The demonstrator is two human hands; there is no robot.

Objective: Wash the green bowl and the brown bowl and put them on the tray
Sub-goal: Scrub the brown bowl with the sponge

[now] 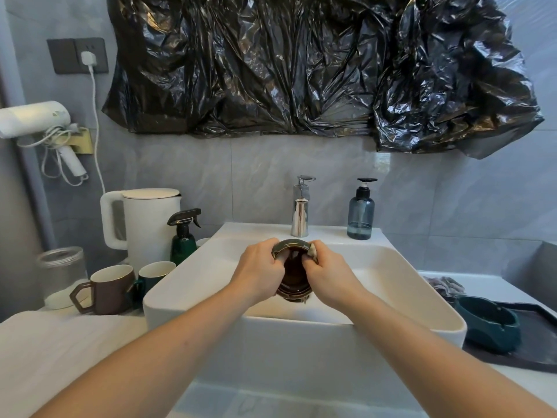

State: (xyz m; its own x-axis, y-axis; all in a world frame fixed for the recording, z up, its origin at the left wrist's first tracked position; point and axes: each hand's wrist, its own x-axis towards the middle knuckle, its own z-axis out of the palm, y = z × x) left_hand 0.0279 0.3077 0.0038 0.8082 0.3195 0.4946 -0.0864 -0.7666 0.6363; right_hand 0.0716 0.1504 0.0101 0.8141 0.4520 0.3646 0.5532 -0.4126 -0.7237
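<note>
Over the white sink [193,285] I hold the brown bowl [294,274], tilted on its side with the opening facing me. My left hand [260,268] grips its left rim. My right hand [327,271] grips the right rim and presses a small pale cloth [313,251] against it. The green bowl [489,325] lies upside down on the dark tray [533,345] at the right of the sink. No water stream shows under the chrome faucet [300,208].
A blue soap bottle [360,211] stands right of the faucet. Left of the sink are a white kettle [144,221], a green spray bottle [184,236], a brown mug [107,289], a green mug [153,277] and a glass jar [61,276]. A white towel [60,357] covers the near-left counter.
</note>
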